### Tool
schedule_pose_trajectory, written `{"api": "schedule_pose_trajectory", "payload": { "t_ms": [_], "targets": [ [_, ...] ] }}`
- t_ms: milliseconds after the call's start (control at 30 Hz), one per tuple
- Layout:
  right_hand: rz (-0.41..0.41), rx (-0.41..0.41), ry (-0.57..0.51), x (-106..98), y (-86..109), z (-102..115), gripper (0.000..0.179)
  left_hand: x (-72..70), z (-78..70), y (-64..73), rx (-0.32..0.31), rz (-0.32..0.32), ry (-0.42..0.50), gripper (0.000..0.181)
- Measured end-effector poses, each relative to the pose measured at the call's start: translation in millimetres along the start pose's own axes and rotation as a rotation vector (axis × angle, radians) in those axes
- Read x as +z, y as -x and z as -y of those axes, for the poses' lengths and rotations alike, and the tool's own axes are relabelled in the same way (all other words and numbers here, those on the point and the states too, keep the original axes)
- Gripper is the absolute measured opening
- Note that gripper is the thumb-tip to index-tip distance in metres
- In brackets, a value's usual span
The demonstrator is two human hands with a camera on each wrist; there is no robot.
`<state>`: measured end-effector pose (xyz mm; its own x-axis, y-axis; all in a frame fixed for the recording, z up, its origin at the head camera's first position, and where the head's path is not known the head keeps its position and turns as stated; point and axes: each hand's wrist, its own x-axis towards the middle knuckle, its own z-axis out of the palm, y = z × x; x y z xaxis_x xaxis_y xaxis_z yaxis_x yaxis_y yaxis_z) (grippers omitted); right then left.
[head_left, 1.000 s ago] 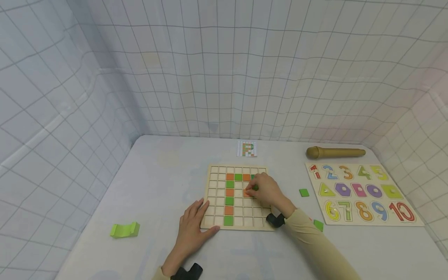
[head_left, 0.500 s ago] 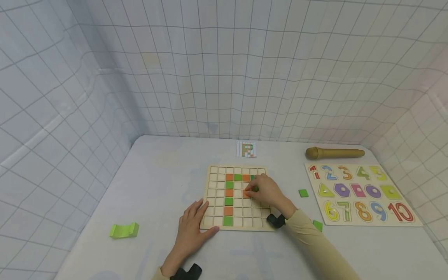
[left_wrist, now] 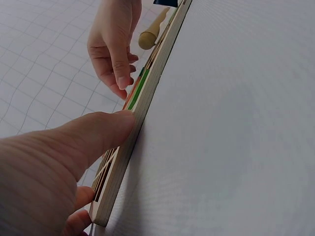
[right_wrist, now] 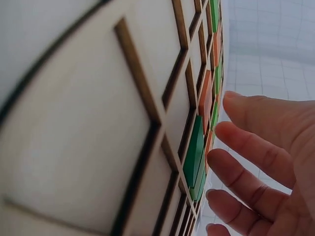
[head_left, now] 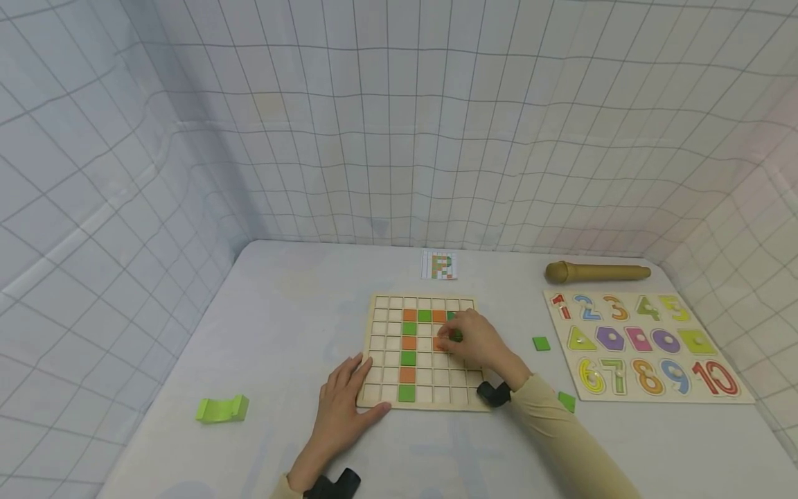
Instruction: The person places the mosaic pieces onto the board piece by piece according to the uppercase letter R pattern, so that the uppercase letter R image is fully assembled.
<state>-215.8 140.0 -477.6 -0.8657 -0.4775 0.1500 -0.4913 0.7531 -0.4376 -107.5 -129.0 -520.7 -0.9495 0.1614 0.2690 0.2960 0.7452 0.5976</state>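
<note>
A wooden grid board [head_left: 441, 396] bears a column of alternating orange and green square tiles, with a row running right from its top. At the board's front left corner rests my left hand [head_left: 339, 402], thumb along the front edge and fingers at the left side. My right hand [head_left: 475, 338] hovers over the board's right part, fingertips close above an orange tile [head_left: 439, 344]. In the right wrist view its thumb and fingers are apart with nothing between them. Beside that orange tile sits a dark green tile [right_wrist: 195, 152], partly covered by the hand in the head view.
Loose green tiles [head_left: 541, 344] lie right of the board, one near the right sleeve. Farther right are a number-and-shape puzzle board [head_left: 564, 353] and a brown toy microphone [head_left: 598, 272]. Behind the board lies a pattern card [head_left: 439, 265]; a green curved block [head_left: 222, 409] stands left.
The right hand's fingertips have parted slightly and lifted off the orange tile, which stays in its square. The left hand has not moved.
</note>
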Motion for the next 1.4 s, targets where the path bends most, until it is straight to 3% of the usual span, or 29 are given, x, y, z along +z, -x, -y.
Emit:
{"api": "schedule_pose_trajectory", "payload": {
  "t_ms": [200,400,567,933,1200,1400],
  "targets": [
    [-0.081,0.059,-0.044,-8,3.6,-5,0.023,0.3,-0.7,-0.4,-0.007,0.009,0.012,0.078],
    [-0.220,0.084,-0.084,-19,11.1,-17,0.026,-0.7,-0.3,-0.7,-0.022,0.025,0.011,0.079],
    [-0.337,0.103,-0.069,-27,20.1,-32,0.027,-0.7,1.0,-0.7,-0.025,0.028,0.008,0.079],
    [-0.471,0.153,-0.020,-43,45.5,-58,0.029,-0.2,2.1,-1.2,-0.034,0.038,-0.003,0.080],
    [-0.509,0.200,0.030,-51,65.5,-72,0.031,1.3,2.5,-1.4,-0.031,0.036,0.002,0.080],
    [-0.439,0.294,0.042,-53,76.1,-77,0.036,2.1,2.7,-1.5,-0.026,0.034,0.001,0.080]
  ]
}}
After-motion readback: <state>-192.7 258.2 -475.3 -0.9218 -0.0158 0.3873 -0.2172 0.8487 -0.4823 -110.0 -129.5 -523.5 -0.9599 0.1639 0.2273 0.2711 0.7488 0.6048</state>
